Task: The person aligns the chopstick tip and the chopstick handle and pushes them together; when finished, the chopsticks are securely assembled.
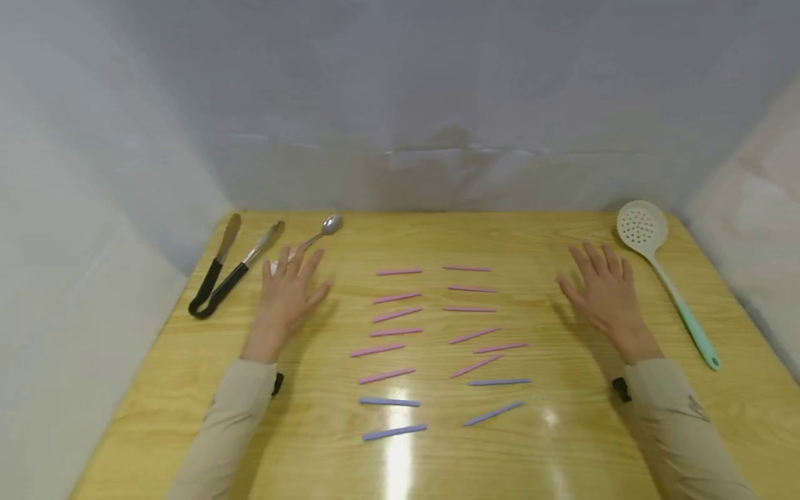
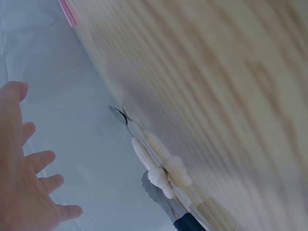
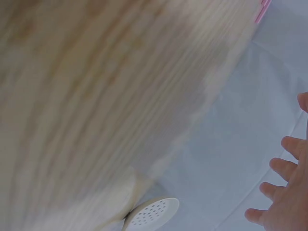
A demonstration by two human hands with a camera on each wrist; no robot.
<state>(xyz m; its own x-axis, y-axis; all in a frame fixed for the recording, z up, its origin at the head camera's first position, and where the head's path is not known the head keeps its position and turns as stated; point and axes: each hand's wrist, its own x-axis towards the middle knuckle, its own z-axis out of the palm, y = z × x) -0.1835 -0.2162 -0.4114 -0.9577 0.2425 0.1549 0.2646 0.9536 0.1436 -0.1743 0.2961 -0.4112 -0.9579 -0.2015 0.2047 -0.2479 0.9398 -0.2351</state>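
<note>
Both hands up and free of any load: L hand (image 1: 284, 302) spread wide, thumb out twd the middle; R hand (image 1: 603, 297) mirrors it, fingers fanned, gripping nothing. Wrist cams show the fingers off the tabletop, so they're hovering.

Biggest first: grey sheet (image 1: 437, 83) across the back, then the wood table (image 1: 312, 444) in front of it. Far R, slotted skimmer (image 1: 644, 229), pale head twd the back, mint handle angled fwd, near the R hand but apart from it. Far L, tongs (image 1: 228, 283), black handles, arms splayed, outboard of the L hand. Next size down, metal spoon (image 1: 332, 223), bowl twd the back, its handle partly behind the L fingers in the head view; L wrist cam shows a gap btwn the two. Smallest: pink sticks (image 1: 397, 314), 12 by count, in two rough columns mid-table, six a side; blue sticks (image 1: 394, 432), 4, two at the near end of each column.

Step-wise, looks like a ready pose or pause, sticks laid out; start or finish, can't tell. If a stick's next, it prob. calls for a hand inward, down & a fine thumb-finger pinch, w/o nudging neighbours, esp. the close slanted ones in the R column.
</note>
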